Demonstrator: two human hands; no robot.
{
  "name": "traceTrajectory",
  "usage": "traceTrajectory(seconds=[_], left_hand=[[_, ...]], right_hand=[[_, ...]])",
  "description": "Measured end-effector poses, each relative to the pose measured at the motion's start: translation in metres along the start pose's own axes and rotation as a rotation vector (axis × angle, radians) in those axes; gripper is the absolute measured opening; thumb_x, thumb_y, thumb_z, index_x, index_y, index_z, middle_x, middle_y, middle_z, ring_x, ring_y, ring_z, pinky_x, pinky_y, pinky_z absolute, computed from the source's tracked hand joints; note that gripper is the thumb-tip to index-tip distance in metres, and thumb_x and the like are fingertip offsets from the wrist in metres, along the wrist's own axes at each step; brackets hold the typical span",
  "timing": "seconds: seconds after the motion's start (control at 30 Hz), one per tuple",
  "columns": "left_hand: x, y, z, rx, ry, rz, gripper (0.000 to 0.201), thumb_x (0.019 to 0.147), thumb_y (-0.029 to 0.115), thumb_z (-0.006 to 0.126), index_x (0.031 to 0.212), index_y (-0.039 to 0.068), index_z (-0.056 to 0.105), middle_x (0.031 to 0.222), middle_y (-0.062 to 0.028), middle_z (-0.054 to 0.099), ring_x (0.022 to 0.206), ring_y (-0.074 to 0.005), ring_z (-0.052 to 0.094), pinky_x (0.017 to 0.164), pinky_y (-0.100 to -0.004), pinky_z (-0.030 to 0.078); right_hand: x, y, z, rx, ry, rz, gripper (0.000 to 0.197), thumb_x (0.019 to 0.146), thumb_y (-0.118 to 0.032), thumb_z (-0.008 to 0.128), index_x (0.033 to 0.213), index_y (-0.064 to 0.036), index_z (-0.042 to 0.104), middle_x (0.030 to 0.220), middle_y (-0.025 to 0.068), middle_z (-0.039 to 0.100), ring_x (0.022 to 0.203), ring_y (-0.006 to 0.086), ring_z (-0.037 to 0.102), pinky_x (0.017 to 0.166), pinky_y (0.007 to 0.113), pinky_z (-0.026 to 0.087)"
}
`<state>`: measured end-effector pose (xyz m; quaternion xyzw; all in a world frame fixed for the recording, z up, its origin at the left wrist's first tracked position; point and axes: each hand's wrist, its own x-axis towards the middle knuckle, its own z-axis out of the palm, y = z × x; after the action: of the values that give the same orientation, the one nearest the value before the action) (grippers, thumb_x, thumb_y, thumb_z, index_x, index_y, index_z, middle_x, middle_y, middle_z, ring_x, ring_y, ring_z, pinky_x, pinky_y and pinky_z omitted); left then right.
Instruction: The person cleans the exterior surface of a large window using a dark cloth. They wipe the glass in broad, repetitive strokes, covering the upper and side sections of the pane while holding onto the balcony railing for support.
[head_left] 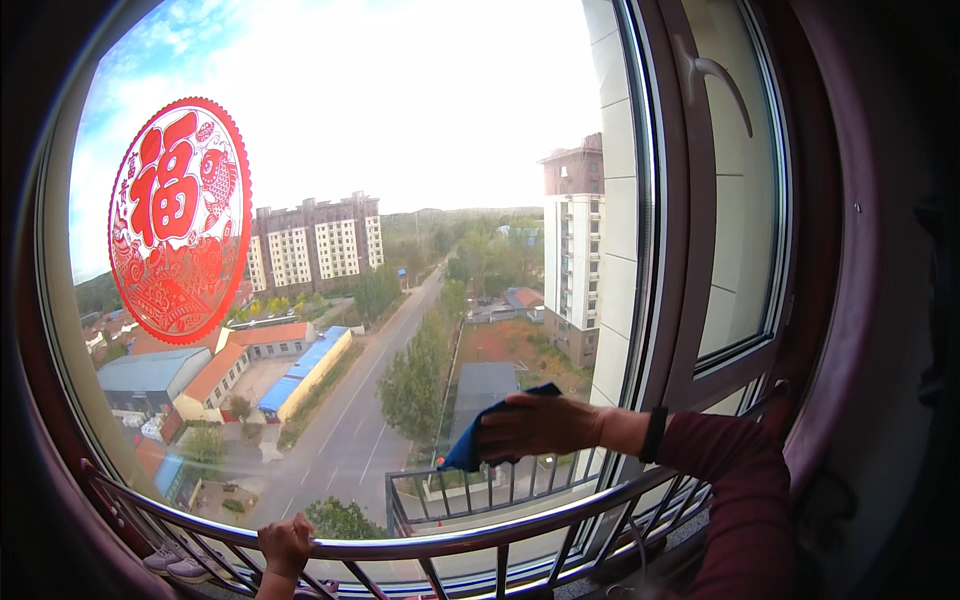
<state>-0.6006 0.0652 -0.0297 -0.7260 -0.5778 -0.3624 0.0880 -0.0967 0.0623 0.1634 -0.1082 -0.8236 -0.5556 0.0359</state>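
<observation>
With my right hand (540,425) I hold a blue cloth (465,447) against the large window pane (480,330), low and right of its middle. The cloth sticks out past the fingers on the left and above. A dark band circles that wrist, below a maroon sleeve (745,490). My left hand (286,545) is closed round the metal top rail (430,546) of the guard railing in front of the window. Part of the cloth is hidden under my right hand.
A round red paper decoration (180,220) is on the pane's left side. At right stands a framed window sash with a curved handle (720,80). Light-coloured shoes (190,565) sit behind the railing bars at lower left. Outside, a road (345,430) and buildings lie far below.
</observation>
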Motion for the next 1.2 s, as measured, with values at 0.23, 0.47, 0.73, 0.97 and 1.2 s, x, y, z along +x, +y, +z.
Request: traceTrajectory(seconds=[0.23, 0.47, 0.73, 0.97, 1.2], left_hand=[[-0.001, -0.013, 0.011, 0.059, 0.042, 0.023, 0.045, 0.099, 0.031, 0.05, 0.062, 0.017, 0.072, 0.062, -0.0105, 0.068, 0.059, -0.0359, 0.067, 0.063, -0.0464, 0.052], [-0.003, -0.015, 0.014, -0.008, 0.076, 0.001, 0.043, 0.096, 0.029, 0.052, 0.058, 0.016, 0.069, 0.058, -0.0099, 0.065, 0.053, -0.0349, 0.064, 0.058, -0.0459, 0.051], [-0.001, -0.012, 0.007, 0.078, 0.053, 0.072, 0.049, 0.102, 0.028, 0.046, 0.06, 0.015, 0.068, 0.06, -0.0087, 0.067, 0.055, -0.035, 0.065, 0.059, -0.0449, 0.051], [0.0, -0.001, -0.001, -0.002, -0.007, 0.024, 0.049, 0.104, 0.032, 0.042, 0.065, 0.014, 0.065, 0.065, -0.0093, 0.067, 0.062, -0.0351, 0.066, 0.064, -0.0446, 0.051], [0.003, 0.003, 0.0, -0.064, 0.051, 0.052, 0.047, 0.102, 0.031, 0.049, 0.063, 0.011, 0.064, 0.06, -0.0153, 0.062, 0.058, -0.0391, 0.063, 0.058, -0.0493, 0.049]], right_hand=[[-0.015, 0.285, -0.071, -0.441, 0.249, 0.55, 0.045, 0.094, -0.023, 0.071, 0.138, -0.0254, 0.061, 0.149, 0.0061, 0.053, 0.132, 0.0277, 0.057, 0.1, 0.046, 0.051], [-0.046, 0.498, -0.105, -0.838, 0.372, 0.566, 0.049, 0.106, -0.024, 0.054, 0.154, -0.0243, 0.047, 0.161, 0.0098, 0.044, 0.138, 0.0375, 0.051, 0.114, 0.047, 0.045], [-0.072, 0.327, -0.052, -0.494, 0.489, 0.734, 0.054, 0.104, -0.027, 0.056, 0.157, -0.0259, 0.044, 0.163, 0.014, 0.039, 0.141, 0.0427, 0.045, 0.112, 0.054, 0.038], [-0.075, 0.061, 0.001, -0.158, 0.262, 1.091, 0.056, 0.103, -0.026, 0.05, 0.159, -0.0205, 0.042, 0.168, 0.021, 0.025, 0.155, 0.0452, 0.021, 0.121, 0.064, 0.015], [-0.047, 0.028, 0.026, -0.187, 0.382, 1.345, 0.057, 0.104, -0.027, 0.047, 0.16, -0.0191, 0.041, 0.168, 0.0234, 0.024, 0.153, 0.0499, 0.022, 0.12, 0.065, 0.014]])
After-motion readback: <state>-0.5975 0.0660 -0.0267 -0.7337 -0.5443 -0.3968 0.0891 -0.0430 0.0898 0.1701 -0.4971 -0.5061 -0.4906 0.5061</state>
